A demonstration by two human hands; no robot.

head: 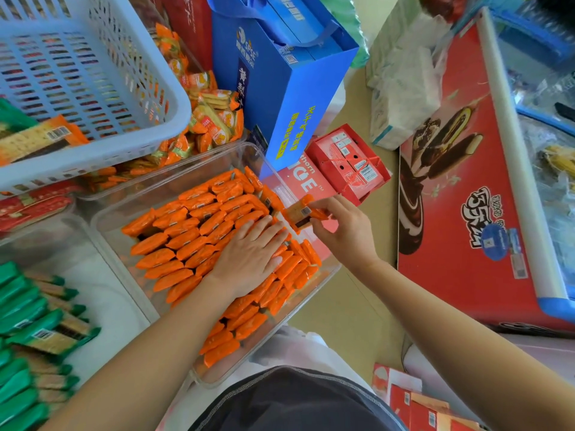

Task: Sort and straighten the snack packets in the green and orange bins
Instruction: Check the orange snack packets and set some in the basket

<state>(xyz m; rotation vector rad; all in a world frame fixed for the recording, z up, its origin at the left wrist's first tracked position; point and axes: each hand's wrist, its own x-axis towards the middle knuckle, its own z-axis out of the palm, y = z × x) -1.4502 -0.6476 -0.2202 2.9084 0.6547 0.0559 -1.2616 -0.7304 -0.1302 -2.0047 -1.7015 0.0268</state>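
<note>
Head view, looking down on a clear bin (109, 226) packed with orange packets (183, 241).

(a) The packets stand on edge in close columns. We read each long axis as running from lower left to upper right in the view, with the sealed ends pointing toward the bin's long walls. The packets lie parallel to one another, and the columns step toward the person.

(b) The left hand (249, 258) rests palm down on the packed columns near the bin's far right side. Its fingers are straight and together, pressing on the packets and holding none.

(c) The right hand (347, 230) hovers over the bin's far right corner. Thumb and fingertips pinch one loose orange packet (301, 213), barcode face up, just above the rim. Its long axis appears to lie roughly across the view, at an angle to the packed columns. Blur keeps us from fixing the angle more closely.

(d) At lower left, a neighbouring clear bin (102, 293) holds green packets (29, 320). Their long axes also run lower left to upper right. Most stand on edge, but a few lie flat on top with barcodes showing.

(e) Surroundings: a pale blue lattice basket (102, 73) sits above the bins. A blue gift bag (281, 76) and red cartons (353, 164) stand beyond the orange bin. A red freezer chest (460, 231) is at the right.
</note>
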